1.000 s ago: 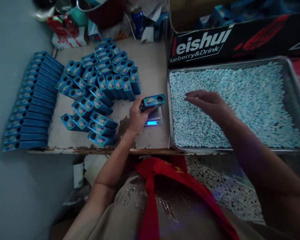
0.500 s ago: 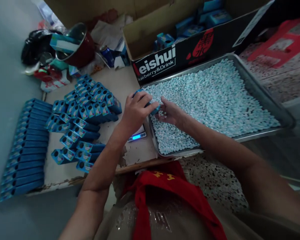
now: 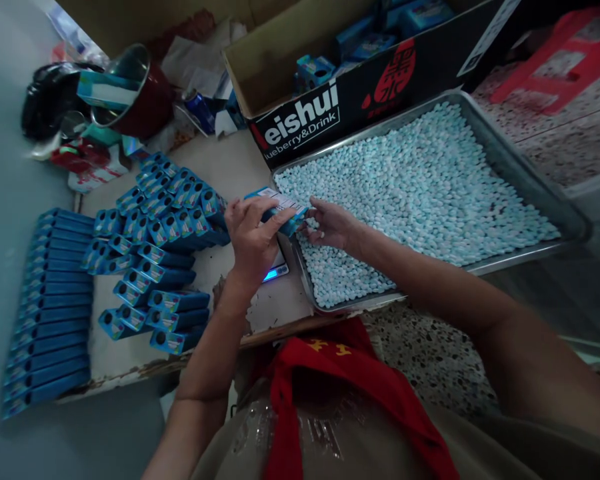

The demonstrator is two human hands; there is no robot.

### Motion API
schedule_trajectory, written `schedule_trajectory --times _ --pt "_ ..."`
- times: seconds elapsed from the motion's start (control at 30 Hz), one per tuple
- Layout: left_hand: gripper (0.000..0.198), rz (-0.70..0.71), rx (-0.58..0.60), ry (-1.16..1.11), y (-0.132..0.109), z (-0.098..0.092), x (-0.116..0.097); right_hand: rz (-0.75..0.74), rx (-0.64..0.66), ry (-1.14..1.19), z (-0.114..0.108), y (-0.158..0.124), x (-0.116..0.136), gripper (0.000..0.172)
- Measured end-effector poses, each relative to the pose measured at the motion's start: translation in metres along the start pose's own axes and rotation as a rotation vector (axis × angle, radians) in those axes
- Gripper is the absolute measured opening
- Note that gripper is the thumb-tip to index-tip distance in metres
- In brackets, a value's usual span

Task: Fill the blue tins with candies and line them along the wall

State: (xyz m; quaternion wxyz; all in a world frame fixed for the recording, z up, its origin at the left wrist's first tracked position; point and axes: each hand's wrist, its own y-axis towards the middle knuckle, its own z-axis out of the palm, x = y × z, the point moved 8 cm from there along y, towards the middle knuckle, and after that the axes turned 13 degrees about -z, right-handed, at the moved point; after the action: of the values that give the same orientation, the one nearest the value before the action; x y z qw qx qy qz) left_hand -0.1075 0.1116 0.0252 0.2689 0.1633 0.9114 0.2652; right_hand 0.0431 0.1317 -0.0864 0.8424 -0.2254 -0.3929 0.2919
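My left hand [image 3: 253, 240] is closed round a small blue box [image 3: 279, 205], held tilted over the near left corner of a metal tray [image 3: 540, 180] full of pale blue candies [image 3: 420, 180]. My right hand [image 3: 333, 225] is at the box's right end, fingers pinched together with candies under them; whether it grips any I cannot make out. A small scale [image 3: 276, 272] with a lit blue display sits on the table just below my left hand.
Several filled blue boxes [image 3: 160, 247] lie in rows left of the scale, and a stack of flat blue boxes [image 3: 50, 307] lines the table's left edge. A black cardboard carton [image 3: 360, 80] stands behind the tray. A pot, a can and clutter fill the far left corner.
My left hand lifted the box off the scale and carried it to the tray's edge. My right hand came from over the candies to the box's end. The view swung and tilted.
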Motion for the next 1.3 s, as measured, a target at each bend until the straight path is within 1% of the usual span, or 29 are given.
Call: schedule_trajectory --times 0.07,0.13,0.17,0.2,0.27,0.33,0.4,0.47,0.57,0.67,0.73,0.8,0.87,0.93,1.03,1.07,1.13,1.23,1.3 --pt "0.028 -0.047 0.001 -0.050 -0.003 -0.004 0.006 0.015 -0.004 -0.017 0.001 -0.001 0.000 0.046" --pt "0.021 -0.167 -0.001 -0.155 -0.006 -0.008 0.021 0.023 -0.003 -0.028 0.001 -0.003 0.000 0.045" --pt "0.022 -0.251 -0.007 -0.225 -0.010 -0.009 0.032 0.020 0.006 -0.028 0.001 -0.003 0.001 0.043" --pt "0.028 -0.346 -0.017 -0.307 -0.016 -0.009 0.045 0.015 0.020 -0.026 0.000 -0.003 0.003 0.041" --pt "0.046 -0.552 -0.052 -0.505 -0.036 -0.006 0.073 0.006 0.062 -0.025 -0.001 -0.004 0.005 0.036" --pt "0.061 -0.734 -0.105 -0.711 -0.062 -0.001 0.098 -0.025 0.104 -0.056 -0.005 -0.002 0.010 0.023" --pt "0.069 -0.854 -0.145 -0.854 -0.088 0.004 0.114 -0.092 0.121 -0.129 -0.012 0.002 0.018 0.012" --pt "0.071 -0.911 -0.136 -0.911 -0.107 0.009 0.122 -0.188 0.129 -0.226 -0.017 0.008 0.027 0.009" --pt "0.068 -0.936 -0.090 -0.937 -0.122 0.016 0.124 -0.322 0.131 -0.356 -0.021 0.011 0.040 0.011" --pt "0.071 -0.900 -0.057 -0.920 -0.124 0.012 0.118 -0.365 0.089 -0.369 -0.025 0.006 0.046 0.006" --pt "0.075 -0.864 -0.047 -0.833 -0.123 -0.001 0.112 -0.360 0.050 -0.344 -0.028 0.001 0.048 0.020" --pt "0.073 -0.834 -0.060 -0.709 -0.124 -0.023 0.105 -0.361 0.015 -0.333 -0.030 -0.004 0.051 0.030" --pt "0.066 -0.810 -0.087 -0.616 -0.129 -0.050 0.100 -0.367 -0.018 -0.321 -0.031 -0.008 0.053 0.029" --pt "0.057 -0.789 -0.105 -0.576 -0.136 -0.073 0.096 -0.370 -0.044 -0.310 -0.030 -0.013 0.055 0.026" --pt "0.044 -0.762 -0.141 -0.539 -0.148 -0.098 0.092 -0.353 -0.070 -0.305 -0.029 -0.023 0.052 0.028" --pt "0.043 -0.749 -0.163 -0.522 -0.151 -0.104 0.090 -0.345 -0.077 -0.307 -0.029 -0.026 0.050 0.029" --pt "0.046 -0.719 -0.211 -0.499 -0.156 -0.111 0.085 -0.340 -0.090 -0.318 -0.031 -0.034 0.048 0.031" --pt "0.055 -0.673 -0.243 -0.508 -0.158 -0.114 0.078 -0.334 -0.115 -0.361 -0.037 -0.043 0.044 0.029" --pt "0.056 -0.649 -0.247 -0.512 -0.158 -0.114 0.075 -0.328 -0.136 -0.394 -0.042 -0.046 0.042 0.030"
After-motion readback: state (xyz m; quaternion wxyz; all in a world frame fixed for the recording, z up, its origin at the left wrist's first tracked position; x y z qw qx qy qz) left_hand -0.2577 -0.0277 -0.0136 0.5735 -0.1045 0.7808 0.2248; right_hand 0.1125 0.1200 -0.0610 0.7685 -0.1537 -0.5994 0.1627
